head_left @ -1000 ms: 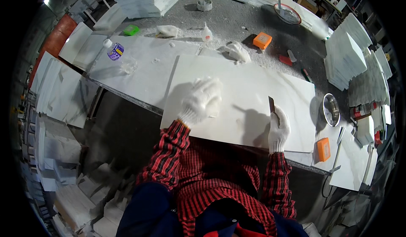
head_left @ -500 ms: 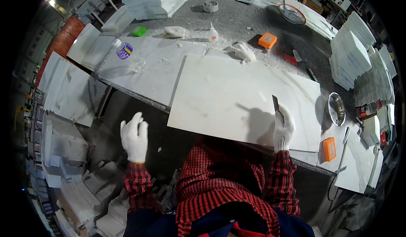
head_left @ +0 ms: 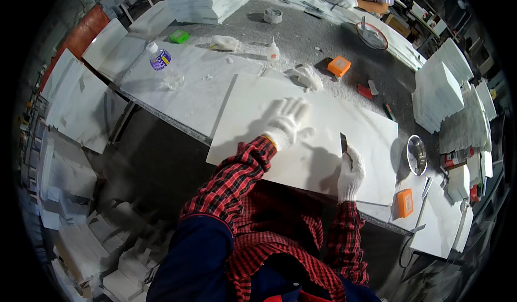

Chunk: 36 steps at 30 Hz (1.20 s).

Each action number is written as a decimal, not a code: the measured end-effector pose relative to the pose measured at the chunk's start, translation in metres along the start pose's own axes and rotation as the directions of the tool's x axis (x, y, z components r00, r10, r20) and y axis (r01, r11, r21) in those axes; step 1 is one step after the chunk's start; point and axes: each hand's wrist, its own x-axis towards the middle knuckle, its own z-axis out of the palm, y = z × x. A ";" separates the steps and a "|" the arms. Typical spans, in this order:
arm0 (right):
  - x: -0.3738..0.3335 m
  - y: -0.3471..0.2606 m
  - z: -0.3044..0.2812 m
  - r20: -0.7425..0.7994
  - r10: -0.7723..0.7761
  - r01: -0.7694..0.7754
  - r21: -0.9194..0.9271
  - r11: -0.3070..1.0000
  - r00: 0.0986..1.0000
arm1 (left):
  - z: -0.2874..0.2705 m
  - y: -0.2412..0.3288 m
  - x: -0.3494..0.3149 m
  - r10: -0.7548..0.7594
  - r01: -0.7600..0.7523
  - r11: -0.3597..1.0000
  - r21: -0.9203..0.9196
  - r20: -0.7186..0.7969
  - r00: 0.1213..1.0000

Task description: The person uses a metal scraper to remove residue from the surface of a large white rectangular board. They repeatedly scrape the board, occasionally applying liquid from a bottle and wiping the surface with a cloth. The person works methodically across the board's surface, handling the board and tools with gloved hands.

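Observation:
A large white marble-look tile (head_left: 371, 167) lies on the bench in front of me, its near edge reaching past the bench edge. My left hand (head_left: 286, 125), in a white knit glove, is over the tile's middle with its fingers spread; whether the palm touches the surface I cannot tell. Near the tile's right part, my gloved right hand (head_left: 351, 175) is closed around a thin dark flat blade (head_left: 343, 142), whose upper end sticks out above the thumb. The rest of the blade is hidden in the glove.
Beyond the tile are a crumpled white glove (head_left: 308, 78), a squeeze bottle (head_left: 273, 51) and an orange block (head_left: 339, 66). To the right are a steel bowl (head_left: 417, 155) and another orange block (head_left: 405, 203). A purple-labelled bottle (head_left: 160, 59) stands left. Tile stacks (head_left: 439, 97) flank the bench; a co-worker's gloved hand (head_left: 346, 2) is across it.
My left hand has swung up and right from beside the bench to over the tile. The right hand keeps the blade in nearly the same place. More of the co-worker shows.

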 end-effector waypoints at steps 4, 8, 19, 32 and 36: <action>0.000 0.012 -0.002 -0.014 -0.047 0.046 -0.049 0.998 0.999 | -0.025 0.017 0.007 0.172 -0.159 0.818 -0.553 -0.029 0.985; -0.005 0.001 0.007 -0.013 -0.005 0.005 0.055 0.998 1.000 | -0.045 -0.017 0.008 -0.107 0.010 0.909 -0.417 -0.209 0.972; 0.006 -0.008 -0.002 0.131 0.161 -0.191 0.256 0.948 0.978 | -0.030 0.037 -0.012 -0.591 -0.125 -0.236 -0.964 0.041 0.805; -0.029 -0.143 0.050 0.795 0.168 -0.419 0.117 0.900 0.583 | -0.107 0.023 -0.116 -0.559 0.321 0.278 -0.905 0.119 0.821; -0.026 -0.133 0.048 0.860 0.254 -0.473 -0.017 0.881 0.442 | -0.095 0.012 -0.120 -0.396 0.125 0.600 -0.790 -0.158 0.905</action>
